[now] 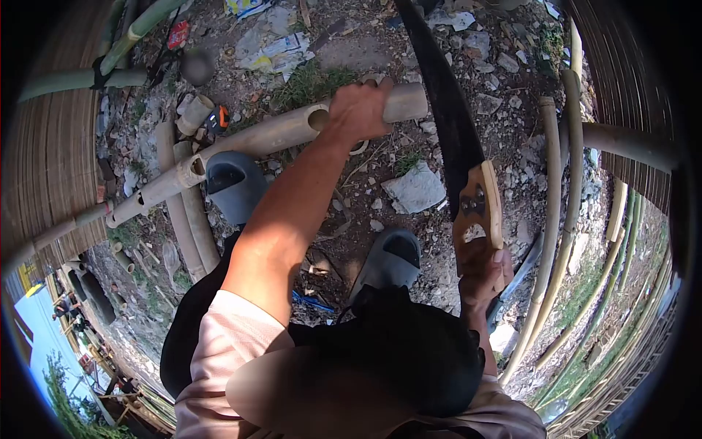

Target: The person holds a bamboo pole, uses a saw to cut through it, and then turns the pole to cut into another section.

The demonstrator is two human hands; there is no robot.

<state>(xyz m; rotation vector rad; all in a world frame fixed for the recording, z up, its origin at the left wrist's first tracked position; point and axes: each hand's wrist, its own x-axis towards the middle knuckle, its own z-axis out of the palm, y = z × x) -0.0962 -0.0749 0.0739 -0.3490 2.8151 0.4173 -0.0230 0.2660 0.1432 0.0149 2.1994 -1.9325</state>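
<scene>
My left hand is wrapped over a thick bamboo pole near its right end, pressing from above. Several holes are cut along the pole's side, one just left of my fingers. It lies slanted across the ground, over other bamboo pieces at the left. In my right hand is the wooden handle of a handsaw. The saw's long dark blade points forward, just to the right of the pole's cut end. My left foot, in a grey slipper, rests right against the pole.
An orange-and-black tape measure lies beyond the pole, beside a short bamboo offcut. A pale rock sits between pole and my right slipper. Long bamboo poles lie at the right. Plastic litter and stones cover the ground.
</scene>
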